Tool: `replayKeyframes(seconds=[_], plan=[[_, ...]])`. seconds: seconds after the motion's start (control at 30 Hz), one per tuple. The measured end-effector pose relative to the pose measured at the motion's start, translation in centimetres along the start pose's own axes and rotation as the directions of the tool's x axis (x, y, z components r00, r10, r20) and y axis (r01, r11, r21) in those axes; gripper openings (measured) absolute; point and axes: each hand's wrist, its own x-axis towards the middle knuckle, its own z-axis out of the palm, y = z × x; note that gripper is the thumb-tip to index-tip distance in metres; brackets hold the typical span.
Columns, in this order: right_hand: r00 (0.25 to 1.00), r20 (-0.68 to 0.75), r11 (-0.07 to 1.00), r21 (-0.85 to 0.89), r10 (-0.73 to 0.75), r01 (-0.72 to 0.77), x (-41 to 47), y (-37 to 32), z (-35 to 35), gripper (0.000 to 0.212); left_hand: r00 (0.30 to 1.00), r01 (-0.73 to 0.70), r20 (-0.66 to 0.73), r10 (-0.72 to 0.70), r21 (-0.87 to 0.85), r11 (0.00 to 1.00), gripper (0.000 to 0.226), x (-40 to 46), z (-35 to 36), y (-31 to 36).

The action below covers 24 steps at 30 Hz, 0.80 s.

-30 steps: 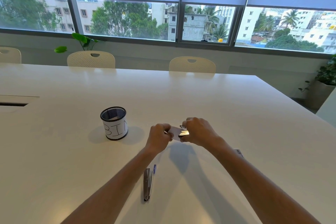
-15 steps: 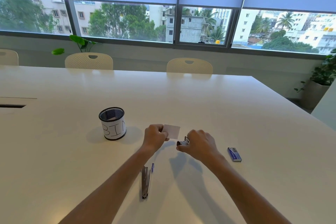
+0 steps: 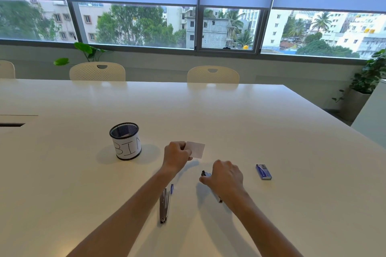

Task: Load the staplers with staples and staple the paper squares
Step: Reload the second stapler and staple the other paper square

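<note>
- Left hand (image 3: 177, 155) pinches a small white paper square (image 3: 196, 149) above the white counter (image 3: 229, 115).
- Right hand (image 3: 226, 175) is closed on a dark stapler (image 3: 205, 174) resting on the counter.
- A second, silver stapler (image 3: 164, 205) lies open near the left forearm.
- A blue staple box (image 3: 263, 171) lies right of the hands.
- A black mesh cup labelled "BIN" (image 3: 126, 141) stands left.

The left hand (image 3: 177, 155) is raised above the table (image 3: 229, 115), pinching a paper square (image 3: 196, 149) that sticks out to its right. To the left of that hand, well apart, the mesh cup (image 3: 126, 141) stands on the table with a slip of paper inside. The right hand (image 3: 225, 175) lies nearer the person and to the right, on top of a stapler (image 3: 205, 174). Right of that hand, apart from it, lies the staple box (image 3: 263, 171). Below the left hand, beside its forearm, an opened stapler (image 3: 164, 206) lies on the table.
</note>
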Motion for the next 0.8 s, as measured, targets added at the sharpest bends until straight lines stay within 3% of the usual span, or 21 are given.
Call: replayKeyframes(seconds=[0.47, 0.8], plan=[[0.998, 0.061, 0.997, -0.081, 0.001, 0.004, -1.2, -1.4, 2.0, 0.035, 0.999, -0.038, -0.013, 0.038, -0.023, 0.999, 0.012, -0.5, 0.1, 0.0], [0.999, 0.026, 0.991, -0.129, -0.032, 0.035, -1.7, -1.8, 2.5, 0.037, 0.999, -0.039, -0.006, 0.039, -0.079, 0.996, 0.026, -0.4, 0.2, -0.3]])
